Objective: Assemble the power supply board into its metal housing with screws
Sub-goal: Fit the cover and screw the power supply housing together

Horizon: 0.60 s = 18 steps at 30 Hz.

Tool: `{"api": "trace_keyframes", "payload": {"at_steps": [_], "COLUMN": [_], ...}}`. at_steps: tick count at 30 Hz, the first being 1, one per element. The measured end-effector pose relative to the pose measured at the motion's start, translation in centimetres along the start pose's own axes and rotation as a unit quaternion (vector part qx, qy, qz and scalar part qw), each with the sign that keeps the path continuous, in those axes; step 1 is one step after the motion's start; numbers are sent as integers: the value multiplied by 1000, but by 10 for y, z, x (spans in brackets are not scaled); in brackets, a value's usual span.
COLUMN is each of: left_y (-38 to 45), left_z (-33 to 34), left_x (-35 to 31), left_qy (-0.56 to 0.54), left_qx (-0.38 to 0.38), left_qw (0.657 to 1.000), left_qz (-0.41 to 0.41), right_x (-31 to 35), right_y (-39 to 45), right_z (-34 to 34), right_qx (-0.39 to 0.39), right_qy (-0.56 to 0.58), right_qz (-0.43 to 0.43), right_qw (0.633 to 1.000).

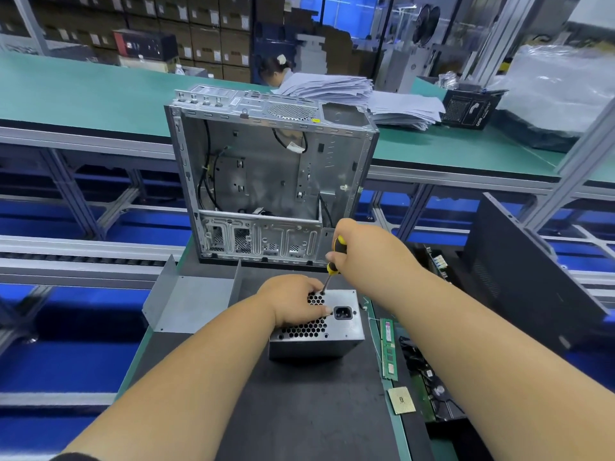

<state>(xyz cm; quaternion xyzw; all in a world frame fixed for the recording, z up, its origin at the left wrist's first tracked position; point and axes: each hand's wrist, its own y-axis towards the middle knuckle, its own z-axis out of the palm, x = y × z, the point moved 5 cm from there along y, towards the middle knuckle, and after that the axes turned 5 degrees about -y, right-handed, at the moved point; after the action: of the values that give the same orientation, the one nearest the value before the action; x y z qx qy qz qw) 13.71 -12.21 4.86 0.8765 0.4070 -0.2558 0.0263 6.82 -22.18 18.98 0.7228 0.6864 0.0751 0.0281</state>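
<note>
Near desk: my left hand (293,299) presses the housing (332,327) steady.
Right grip: my right hand (359,251) clasps the screwdriver (332,261), tip on a far-edge screw.

The screwdriver (333,261) tip and any screw under it were too small to be made out at the power supply housing (336,322). Much of the housing's honeycomb grille was covered by the left hand (294,301). The screwdriver handle was largely wrapped by the right hand (361,251). The circuit board (429,387) beside the memory module (388,349) was partly hidden by the right forearm.
</note>
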Motion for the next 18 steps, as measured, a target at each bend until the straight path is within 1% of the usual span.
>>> {"api": "trace_keyframes", "payload": {"at_steps": [2, 4, 7, 10, 14, 16, 18], "left_y": [5, 9, 14, 16, 14, 9, -2], "left_z": [-3, -6, -10, -12, -11, -11, -14], "left_x": [2, 4, 6, 6, 3, -1, -4], "left_qy": [-15, -23, -30, -29, -22, -16, -6], "left_qx": [5, 15, 31, 28, -25, -63, -130], "left_qw": [1000, 1000, 999, 999, 999, 998, 991], "left_qz": [-6, -5, -11, -14, -18, -21, -20], "right_x": [-10, -22, -39, -52, -63, -64, -61], "right_y": [-1, -4, -10, -16, -23, -27, -29], "right_z": [-3, -5, 1, 14, 33, 42, 51], "right_qx": [-18, -58, -106, -132, -119, -104, -89], "right_qy": [41, 102, 228, 376, 523, 594, 659], "right_qz": [22, 52, 103, 161, 222, 247, 262], "right_qw": [999, 992, 962, 903, 814, 758, 699]}}
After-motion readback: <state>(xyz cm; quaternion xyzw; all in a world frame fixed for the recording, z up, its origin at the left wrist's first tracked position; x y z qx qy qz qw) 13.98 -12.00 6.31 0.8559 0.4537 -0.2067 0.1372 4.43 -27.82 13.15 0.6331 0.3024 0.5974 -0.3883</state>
